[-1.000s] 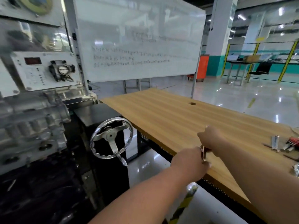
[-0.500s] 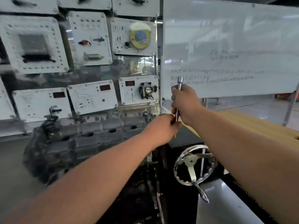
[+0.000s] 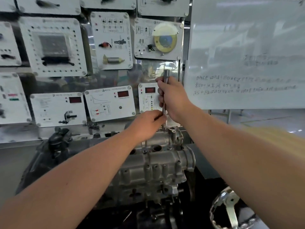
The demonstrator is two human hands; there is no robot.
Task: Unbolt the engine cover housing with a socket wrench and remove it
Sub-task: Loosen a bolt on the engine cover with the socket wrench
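I have my right hand wrapped around the socket wrench, its fingers clenched on the shaft so the tool stands nearly upright, the thicker end poking out above the fist; my left hand sits just below, its fingers pinching the lower part of the same shaft; the tip points down toward the top rear of the engine cover housing, though I cannot tell whether it is seated on a bolt, since my hand hides the end. The housing is a grey cast-metal block directly under my forearms, mounted on a dark stand; behind it runs a wall of white instrument panels with red displays; a whiteboard with handwriting fills the upper right; a metal handwheel shows at the lower right, partly behind my right forearm.
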